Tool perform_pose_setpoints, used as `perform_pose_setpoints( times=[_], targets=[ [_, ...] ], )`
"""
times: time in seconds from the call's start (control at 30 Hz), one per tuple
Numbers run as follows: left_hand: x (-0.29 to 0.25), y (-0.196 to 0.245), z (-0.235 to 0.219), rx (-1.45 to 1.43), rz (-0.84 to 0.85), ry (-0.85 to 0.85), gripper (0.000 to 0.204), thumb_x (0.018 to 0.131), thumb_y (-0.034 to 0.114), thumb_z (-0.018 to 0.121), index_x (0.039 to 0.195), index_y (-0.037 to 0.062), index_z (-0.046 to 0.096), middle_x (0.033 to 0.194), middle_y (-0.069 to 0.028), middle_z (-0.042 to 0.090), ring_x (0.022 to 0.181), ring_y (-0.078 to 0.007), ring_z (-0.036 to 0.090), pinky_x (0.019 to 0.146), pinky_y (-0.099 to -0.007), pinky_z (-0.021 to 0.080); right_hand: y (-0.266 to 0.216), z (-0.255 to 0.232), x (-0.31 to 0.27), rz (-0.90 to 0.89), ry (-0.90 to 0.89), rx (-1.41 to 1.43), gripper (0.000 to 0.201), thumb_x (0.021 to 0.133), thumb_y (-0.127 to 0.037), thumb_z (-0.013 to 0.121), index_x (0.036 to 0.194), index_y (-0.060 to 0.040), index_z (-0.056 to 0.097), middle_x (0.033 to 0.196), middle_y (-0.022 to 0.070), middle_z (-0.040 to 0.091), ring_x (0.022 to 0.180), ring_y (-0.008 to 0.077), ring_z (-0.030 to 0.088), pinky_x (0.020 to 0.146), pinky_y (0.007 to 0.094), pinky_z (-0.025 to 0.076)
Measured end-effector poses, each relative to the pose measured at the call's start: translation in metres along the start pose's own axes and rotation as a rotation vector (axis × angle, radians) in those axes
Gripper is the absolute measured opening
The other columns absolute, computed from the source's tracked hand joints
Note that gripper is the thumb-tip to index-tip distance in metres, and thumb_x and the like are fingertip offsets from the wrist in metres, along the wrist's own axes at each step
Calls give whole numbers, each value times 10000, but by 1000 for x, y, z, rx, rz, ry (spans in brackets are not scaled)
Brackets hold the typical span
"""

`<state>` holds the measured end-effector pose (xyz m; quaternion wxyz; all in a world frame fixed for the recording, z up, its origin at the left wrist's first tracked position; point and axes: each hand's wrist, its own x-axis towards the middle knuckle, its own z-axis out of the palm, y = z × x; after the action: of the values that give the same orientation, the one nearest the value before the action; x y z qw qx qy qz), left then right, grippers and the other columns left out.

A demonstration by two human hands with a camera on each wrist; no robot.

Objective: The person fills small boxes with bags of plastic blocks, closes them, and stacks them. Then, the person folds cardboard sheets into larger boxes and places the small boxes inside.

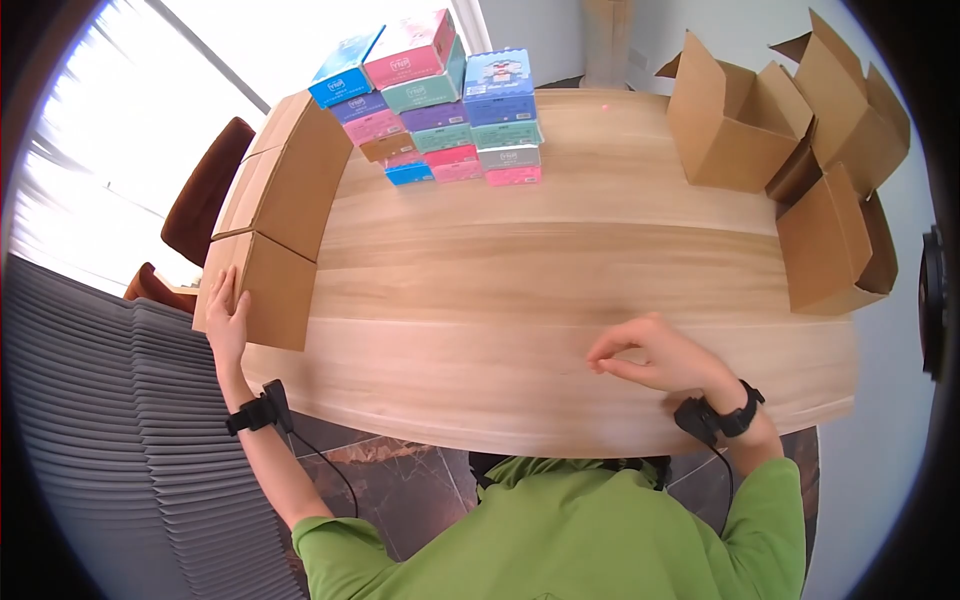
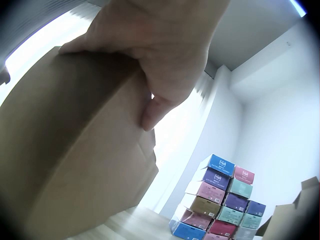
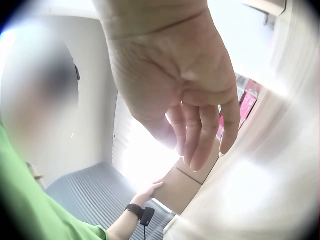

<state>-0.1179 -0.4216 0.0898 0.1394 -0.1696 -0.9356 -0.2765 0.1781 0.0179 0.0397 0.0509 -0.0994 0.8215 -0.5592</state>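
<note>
My left hand (image 1: 228,315) rests on the near end of a closed cardboard box (image 1: 280,290) at the table's left edge. In the left wrist view, the fingers of that hand (image 2: 155,45) lie over the box's upper face, and the thumb (image 2: 155,112) is against its side. A second closed box (image 1: 300,180) stands end to end behind it. My right hand (image 1: 655,352) hovers over the near right part of the table, holding nothing. Its fingers hang loosely bent in the right wrist view.
Stacked small colored cartons (image 1: 450,115) stand at the back of the wooden table (image 1: 540,270). Several open cardboard boxes with raised flaps, one of them an upright box (image 1: 735,125), line the right side. A brown chair (image 1: 208,190) stands beyond the left edge.
</note>
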Motion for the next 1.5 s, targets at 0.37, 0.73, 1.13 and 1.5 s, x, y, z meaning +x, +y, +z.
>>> perform_pose_setpoints(
  times=[0.37,0.73,1.13,1.5],
  targets=[
    [13,-36,-9,115,124,-85,436,866,124,499,1261,-35,401,1307,-162,401,1240,-252,346,1023,-320,256,16,-51,-35,-19,236,-389,169,763,-83,552,896,17,574,840,179,607,806,334,584,728,366,466],
    [-77,86,2,-88,182,77,310,813,-24,469,1122,-9,495,1130,-124,511,1077,-237,477,914,-321,364,48,-226,3,54,1146,-1575,450,593,-44,691,1006,31,527,1018,228,544,996,350,502,894,419,362],
    [-97,227,38,-271,498,-68,453,758,-29,483,1208,-43,436,1122,-195,543,1074,-270,517,940,-335,358,-78,-73,-37,-120,79,-1415,103,627,-80,579,535,-113,549,592,79,563,595,221,603,450,306,437],
    [-103,302,57,-73,1027,-800,339,698,317,667,891,45,604,713,-81,578,743,-271,579,744,-334,453,-80,-20,-6,-388,-499,-835,118,719,-152,580,705,-40,543,649,67,560,631,224,589,505,335,461]
  ],
)
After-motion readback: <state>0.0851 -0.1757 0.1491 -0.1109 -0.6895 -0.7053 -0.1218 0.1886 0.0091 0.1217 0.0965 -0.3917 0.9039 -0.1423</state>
